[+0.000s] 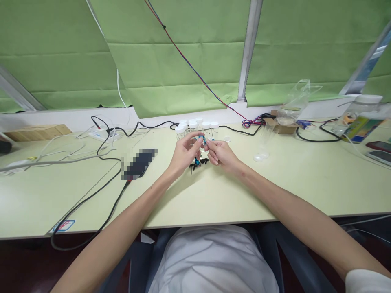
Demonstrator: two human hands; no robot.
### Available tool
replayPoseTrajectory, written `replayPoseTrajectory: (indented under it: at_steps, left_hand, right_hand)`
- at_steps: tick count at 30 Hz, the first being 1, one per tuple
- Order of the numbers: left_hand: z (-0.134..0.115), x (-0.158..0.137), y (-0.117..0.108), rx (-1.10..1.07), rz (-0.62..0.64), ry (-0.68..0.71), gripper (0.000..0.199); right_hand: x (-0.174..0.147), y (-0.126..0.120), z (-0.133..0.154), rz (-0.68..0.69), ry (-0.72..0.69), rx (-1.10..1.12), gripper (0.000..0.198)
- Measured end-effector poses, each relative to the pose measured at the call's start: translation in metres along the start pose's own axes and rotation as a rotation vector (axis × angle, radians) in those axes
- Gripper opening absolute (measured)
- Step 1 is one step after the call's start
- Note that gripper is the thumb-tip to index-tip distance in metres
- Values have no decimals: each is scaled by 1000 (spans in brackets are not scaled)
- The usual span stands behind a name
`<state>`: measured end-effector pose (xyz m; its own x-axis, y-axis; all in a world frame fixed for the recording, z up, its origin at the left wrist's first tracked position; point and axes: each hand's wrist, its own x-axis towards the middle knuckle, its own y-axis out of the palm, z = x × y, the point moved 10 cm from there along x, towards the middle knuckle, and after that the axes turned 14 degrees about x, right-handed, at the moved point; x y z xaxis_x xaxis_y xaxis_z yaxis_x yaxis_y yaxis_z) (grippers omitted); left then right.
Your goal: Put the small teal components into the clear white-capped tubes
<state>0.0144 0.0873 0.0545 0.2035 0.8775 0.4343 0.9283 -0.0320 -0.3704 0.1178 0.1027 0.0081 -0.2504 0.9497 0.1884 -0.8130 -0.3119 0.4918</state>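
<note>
My left hand [185,151] and my right hand [222,154] meet above the middle of the table. Between their fingertips is a small blue piece [205,141], too small to make out its kind. Both thumbs press towards the fingers, so each hand is closed on it. Just below, small black and blue parts [202,161] lie in a loose group on the table. Behind my fingers stand several clear tubes with white caps [192,123], partly hidden by my hands.
A dark phone [141,163] with a cable lies left of my hands. Black and white cables [105,156] run over the table's left side. To the right are a clear tube [265,142], a cardboard box [282,127] with a plastic bag [295,103], and a large jar [363,108].
</note>
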Motion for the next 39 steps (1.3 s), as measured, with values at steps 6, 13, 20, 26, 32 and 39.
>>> replayPoseTrajectory:
  at_steps: [6, 13, 20, 26, 32, 39]
  left_hand:
    - [1, 0, -2, -42, -41, 3, 44]
    - [1, 1, -4, -55, -75, 29, 41]
    - [5, 2, -5, -68, -81, 11, 40]
    - [6, 1, -7, -65, -118, 7, 41]
    - [7, 1, -8, -65, -137, 3, 39]
    - [6, 1, -6, -133, -126, -12, 37]
  right_hand:
    - [1, 1, -3, 4, 5, 27, 46]
    - [0, 2, -5, 7, 22, 32, 49]
    - [-1, 2, -7, 7, 24, 0, 49]
    - [2, 4, -8, 45, -12, -14, 49]
    - [1, 5, -8, 57, -7, -15, 48]
    - [0, 7, -8, 68, -10, -15, 44]
